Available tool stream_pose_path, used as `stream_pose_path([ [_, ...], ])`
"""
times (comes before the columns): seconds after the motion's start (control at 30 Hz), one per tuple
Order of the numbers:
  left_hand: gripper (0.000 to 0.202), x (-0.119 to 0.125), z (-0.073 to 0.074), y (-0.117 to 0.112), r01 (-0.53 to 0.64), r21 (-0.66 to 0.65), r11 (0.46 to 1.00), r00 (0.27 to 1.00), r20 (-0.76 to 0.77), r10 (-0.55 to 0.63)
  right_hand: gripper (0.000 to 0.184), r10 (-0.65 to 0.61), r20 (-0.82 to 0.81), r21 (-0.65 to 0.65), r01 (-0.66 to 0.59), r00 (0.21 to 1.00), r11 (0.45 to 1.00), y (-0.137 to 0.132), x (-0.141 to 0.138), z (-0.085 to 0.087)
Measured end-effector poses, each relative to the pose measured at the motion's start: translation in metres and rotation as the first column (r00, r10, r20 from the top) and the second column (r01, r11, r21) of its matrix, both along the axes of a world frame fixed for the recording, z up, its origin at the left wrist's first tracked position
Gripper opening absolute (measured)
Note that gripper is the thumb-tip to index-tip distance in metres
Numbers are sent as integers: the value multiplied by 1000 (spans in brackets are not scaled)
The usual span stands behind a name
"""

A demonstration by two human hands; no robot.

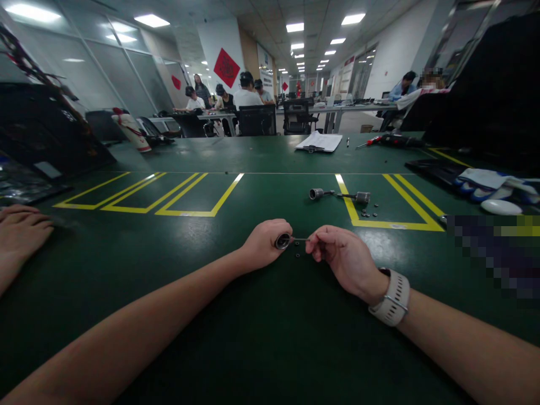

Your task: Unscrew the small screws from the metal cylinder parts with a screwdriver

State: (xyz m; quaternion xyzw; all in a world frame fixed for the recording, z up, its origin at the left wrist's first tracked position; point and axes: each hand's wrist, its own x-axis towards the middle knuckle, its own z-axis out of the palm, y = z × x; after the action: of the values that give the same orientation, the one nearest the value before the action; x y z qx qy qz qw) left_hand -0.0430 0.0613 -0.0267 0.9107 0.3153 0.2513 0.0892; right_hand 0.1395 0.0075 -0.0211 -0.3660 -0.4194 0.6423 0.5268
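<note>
My left hand (266,243) is wrapped round a dark metal cylinder (282,241) with a round open end turned towards me. A thin metal rod (300,239) runs from the cylinder to my right hand (337,250), whose fingertips are pinched on its other end. I cannot tell whether rod and cylinder are one piece. Two small dark rings (297,256) lie on the table just below the rod. Beyond my hands rest two similar metal cylinders with thin stems, a left one (315,194) and a right one (363,197). Several small dark rings (369,214) lie near the right one.
Yellow tape (185,214) marks out boxes on the green table (253,337). Another person's hand (25,228) rests at the left edge. A clipboard with paper (320,141), a power tool (396,140), blue-white gloves (493,184) and a white mouse (501,207) lie towards the back and right.
</note>
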Motion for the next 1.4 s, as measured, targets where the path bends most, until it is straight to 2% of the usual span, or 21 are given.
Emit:
stream_pose_path([
  [0.13,11,0,-2,2,-33,-8,999,999,-7,33,15,-39,42,70,36,998,997,-3,-1,-2],
  [0.27,7,1,-2,1,-75,55,996,987,-136,81,17,-102,272,256,30,957,966,-10,-2,0],
  [0.33,7,1,-2,1,-68,85,994,979,-188,83,18,-103,342,285,1,934,959,-12,-2,2],
  [0.4,8,1,-1,0,-57,92,994,975,-207,75,18,-74,323,252,-10,944,968,-10,-2,3],
  [0.47,8,1,0,-1,-49,86,995,980,-190,65,17,-41,231,170,1,972,985,-7,-1,2],
  [0.57,9,1,-1,0,-47,53,997,994,-98,52,15,-20,86,50,16,996,999,-2,-1,0],
  [0.7,10,0,-3,3,-60,-22,998,998,27,61,12,-1,1,2,1,1000,1000,0,0,-2],
  [0.97,10,1,-2,4,-120,-27,992,993,-18,120,13,-24,-9,0,24,1000,1000,-1,1,-2],
  [1.4,9,1,-2,5,-165,-20,986,984,-68,163,16,-196,116,102,185,974,977,0,1,-8],
])
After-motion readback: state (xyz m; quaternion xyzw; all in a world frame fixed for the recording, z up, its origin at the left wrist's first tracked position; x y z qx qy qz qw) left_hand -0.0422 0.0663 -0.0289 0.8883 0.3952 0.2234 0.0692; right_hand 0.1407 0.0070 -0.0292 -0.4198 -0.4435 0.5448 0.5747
